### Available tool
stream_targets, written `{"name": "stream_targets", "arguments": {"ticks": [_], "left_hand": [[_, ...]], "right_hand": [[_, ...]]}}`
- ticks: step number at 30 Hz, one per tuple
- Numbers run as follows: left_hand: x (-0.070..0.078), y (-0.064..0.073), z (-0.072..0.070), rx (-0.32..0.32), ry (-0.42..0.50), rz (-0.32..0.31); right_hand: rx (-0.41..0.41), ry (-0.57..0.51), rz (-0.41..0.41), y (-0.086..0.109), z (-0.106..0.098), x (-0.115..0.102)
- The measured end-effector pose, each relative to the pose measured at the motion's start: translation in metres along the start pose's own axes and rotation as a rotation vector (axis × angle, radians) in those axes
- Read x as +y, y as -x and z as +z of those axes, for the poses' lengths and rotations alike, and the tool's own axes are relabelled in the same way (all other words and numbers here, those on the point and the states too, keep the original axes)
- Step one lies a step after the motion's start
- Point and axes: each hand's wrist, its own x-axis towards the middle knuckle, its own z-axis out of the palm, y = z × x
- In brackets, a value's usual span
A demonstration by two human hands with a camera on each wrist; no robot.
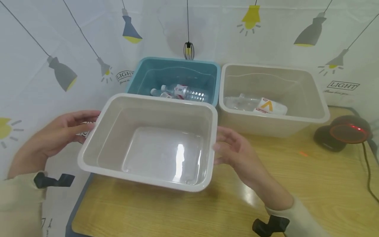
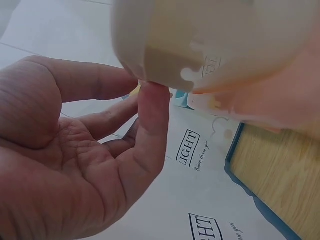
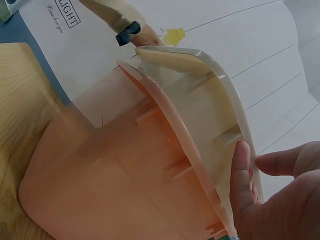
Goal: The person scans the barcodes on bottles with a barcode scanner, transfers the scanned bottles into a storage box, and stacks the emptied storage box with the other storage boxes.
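A cream-white plastic bin (image 1: 160, 151) is held tilted over the near left of the table, its inside bare. My left hand (image 1: 59, 133) grips its left rim between thumb and fingers, as the left wrist view also shows. At the opposite end, my right hand (image 1: 238, 151) pinches the rim, thumb on one side and fingers on the other (image 3: 280, 200). In the right wrist view an orange-pink bin (image 3: 115, 185) shows just below the white one, their rims close together. Whether the two touch cannot be seen, and the head view hides the orange-pink bin.
Behind stands a blue bin (image 1: 217, 82) holding clear plastic bottles (image 1: 186, 92). Beside it is another cream bin (image 1: 296, 125) with a clear bottle and a white container (image 1: 273, 107). A black device (image 1: 343, 131) with a red light and cable sits right on the wooden table (image 1: 311, 184).
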Motion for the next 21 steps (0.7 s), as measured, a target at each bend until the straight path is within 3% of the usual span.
{"name": "stream_targets", "arguments": {"ticks": [10, 21], "left_hand": [[0.002, -0.001, 0.006, 0.030, -0.020, -0.042], [0.004, 0.005, 0.017, 0.046, -0.112, -0.076]], "right_hand": [[0.041, 0.000, 0.030, 0.000, -0.002, 0.005], [0.068, -0.041, 0.025, 0.001, -0.002, 0.014]]}}
